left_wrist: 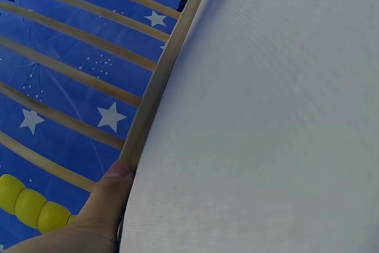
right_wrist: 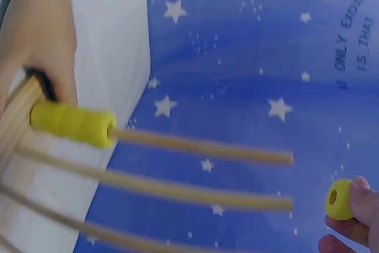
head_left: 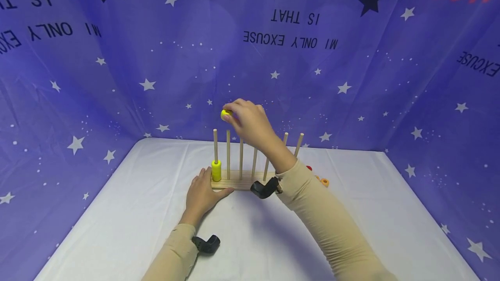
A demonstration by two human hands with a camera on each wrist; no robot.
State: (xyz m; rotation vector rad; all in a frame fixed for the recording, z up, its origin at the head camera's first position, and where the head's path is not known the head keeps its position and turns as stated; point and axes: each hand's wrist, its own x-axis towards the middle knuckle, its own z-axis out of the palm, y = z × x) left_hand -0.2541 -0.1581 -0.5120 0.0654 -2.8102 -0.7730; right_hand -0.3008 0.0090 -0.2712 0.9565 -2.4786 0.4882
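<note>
— What have the fingers got?

— My right hand (head_left: 250, 120) pinches a yellow bead (head_left: 225, 115) between fingertips (right_wrist: 361, 205) and thumb, held above the peg tops, at about eleven o'clock from the palm. My left hand (head_left: 202, 194) lies flat, fingers straight, its thumb (left_wrist: 109, 191) pressed against the edge of the wooden base (head_left: 234, 184) at its nine o'clock end.

— How will the bead handle?

— I judge it light, hard and smooth, so it could slip; gripping its rounded sides leaves the bore (right_wrist: 333, 197) clear.

— And around it?

— Yellow beads (head_left: 216, 170) already sit low on the leftmost peg (head_left: 215, 142). The next peg (head_left: 228, 153) is bare. Loose beads (head_left: 322, 180) lie at three o'clock on the white worktop (head_left: 351, 220).
</note>
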